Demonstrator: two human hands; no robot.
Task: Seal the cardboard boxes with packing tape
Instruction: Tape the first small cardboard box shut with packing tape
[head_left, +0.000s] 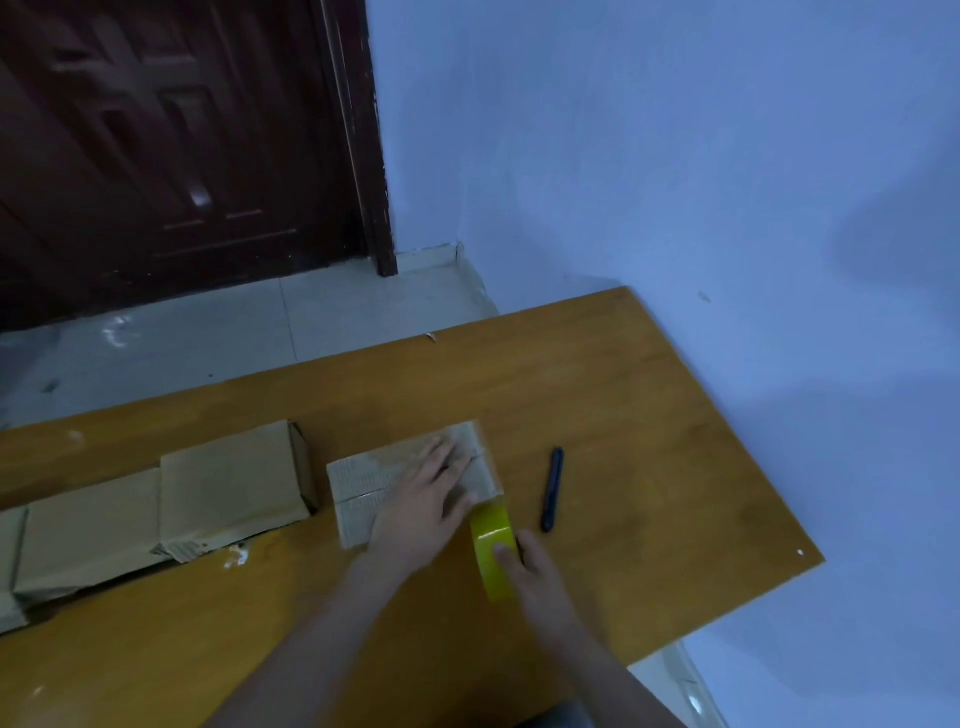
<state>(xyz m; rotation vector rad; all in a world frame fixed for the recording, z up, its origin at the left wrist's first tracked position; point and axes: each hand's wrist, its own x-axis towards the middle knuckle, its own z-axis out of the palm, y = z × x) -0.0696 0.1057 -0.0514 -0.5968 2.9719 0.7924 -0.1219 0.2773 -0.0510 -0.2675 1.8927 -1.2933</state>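
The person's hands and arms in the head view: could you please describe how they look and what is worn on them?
Both arms are bare from the bottom edge of the picture up to the wrists; no sleeves show. The left hand and the right hand wear no gloves. No watch, ring or bracelet can be made out, though the picture is dim and slightly blurred. The fingernails look short and unpainted.

No legible text, brand, number or sign is present. A printed label (179, 550) on the torn flap of a cardboard box (88, 530) at 8 o'clock is too blurred to read.
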